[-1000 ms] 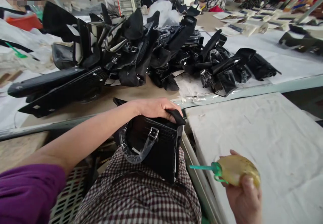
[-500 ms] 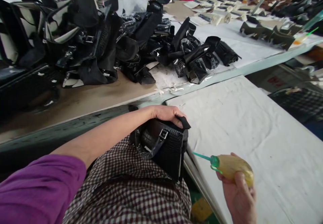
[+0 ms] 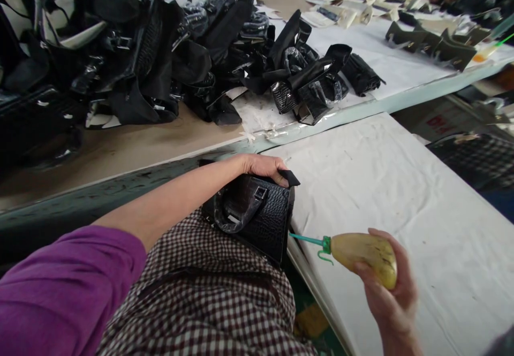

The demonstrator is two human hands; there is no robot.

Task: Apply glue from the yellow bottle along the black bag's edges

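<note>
My left hand (image 3: 267, 168) grips the top edge of a black crocodile-textured handbag (image 3: 267, 222), with a dark flap poking out past the thumb. The handbag rests against my checked apron (image 3: 193, 297), its buckled handle wrapped in clear film. In my right hand (image 3: 389, 286) is a yellowish squeeze glue bottle (image 3: 365, 254), held on its side with the fingers wrapped round it. Its thin green nozzle points left, and the tip is at or very near the handbag's right side edge; whether it touches I cannot tell.
Black handbags and parts (image 3: 160, 61) lie heaped on the long bench (image 3: 193, 144) ahead. A white-covered table (image 3: 401, 195) stands at my right. Olive-coloured pieces (image 3: 431, 45) and another glue bottle (image 3: 484, 52) sit on the far right of the bench.
My right hand has brought the glue bottle left, so its nozzle tip now meets or nearly meets the handbag's side. The left hand keeps its hold; the handbag appears slightly higher and turned.
</note>
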